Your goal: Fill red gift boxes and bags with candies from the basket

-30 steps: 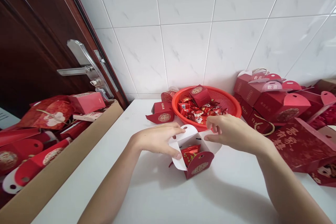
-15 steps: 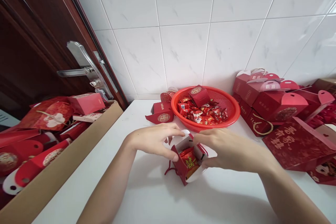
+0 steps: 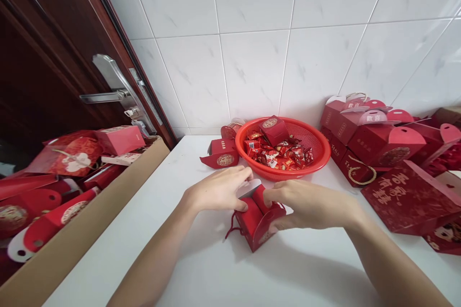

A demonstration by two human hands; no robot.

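A small red gift box (image 3: pixel 252 218) sits on the white tabletop in front of me, its two red side flaps folded down over the inside. A dark red cord hangs out at its left side. My left hand (image 3: pixel 218 192) grips the box's left and back side, thumb on the left flap. On the right, my right hand (image 3: pixel 306 204) has its thumb and fingers on the right flap and the near end panel. The contents are hidden under the flaps. Just behind stands a red plastic basket (image 3: pixel 320 168) of wrapped candies (image 3: pixel 284 156), with a closed red box (image 3: pixel 273 130) on top.
Another red box (image 3: pixel 221 153) lies left of the basket. Stacked red gift boxes (image 3: pixel 389 146) fill the right side. At left, a cardboard carton (image 3: pixel 118 184) holds more red packaging, beside a dark door with a metal handle (image 3: pixel 104 97). A tiled wall (image 3: pixel 255 72) rises behind.
The box's side flaps have folded inward and now cover the red and gold packet that showed inside. Both hands stay at the box.
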